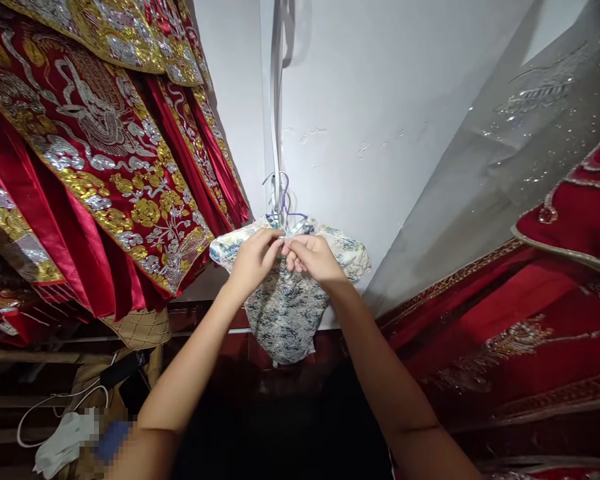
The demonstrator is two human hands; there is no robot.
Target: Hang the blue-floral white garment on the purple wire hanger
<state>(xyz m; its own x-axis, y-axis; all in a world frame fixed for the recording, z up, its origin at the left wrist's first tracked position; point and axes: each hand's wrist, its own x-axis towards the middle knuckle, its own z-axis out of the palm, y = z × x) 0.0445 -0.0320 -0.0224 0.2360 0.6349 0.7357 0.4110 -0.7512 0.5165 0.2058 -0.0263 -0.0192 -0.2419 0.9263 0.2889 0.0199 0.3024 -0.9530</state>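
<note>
A short-sleeved white shirt (pixel 287 320) with a blue-grey and yellowish print hangs in front of me. It is on a purple hanger (pixel 285 197) hooked near a white vertical strip. My left hand (pixel 257 257) is closed at the front of the neckline, thumb and fingers pinching the edge of the cloth. Right beside it, almost touching, my right hand (pixel 313 257) pinches the same spot with thumb and forefinger, its other fingers curled. Whether a button or other small fastening lies between the fingertips is hidden.
Red costumes (pixel 130 173) with gold and silver embroidery hang at left. On the right are more red garments (pixel 520 320) and a clear plastic cover (pixel 460 193). A white wall (pixel 360 100) stands behind the shirt. A white cable (pixel 35 407) and a white bag (pixel 63 443) lie low at left.
</note>
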